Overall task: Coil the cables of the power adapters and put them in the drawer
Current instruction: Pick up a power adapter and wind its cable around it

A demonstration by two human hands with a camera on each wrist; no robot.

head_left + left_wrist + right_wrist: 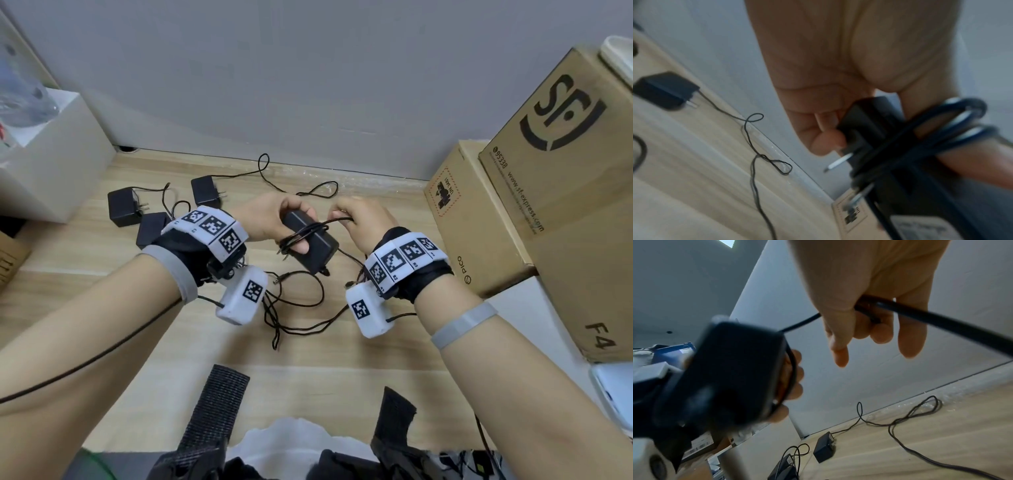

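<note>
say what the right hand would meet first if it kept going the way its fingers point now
Probably the wall. The right hand, pinching the cable, points away from the body over a loose cable loop on the table; depth is unclear.

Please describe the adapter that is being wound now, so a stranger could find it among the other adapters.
Above the middle of the wooden desk, the left hand grips a black power adapter. It alone is lifted, with cable looped around its body; the other adapters lie flat behind.
</note>
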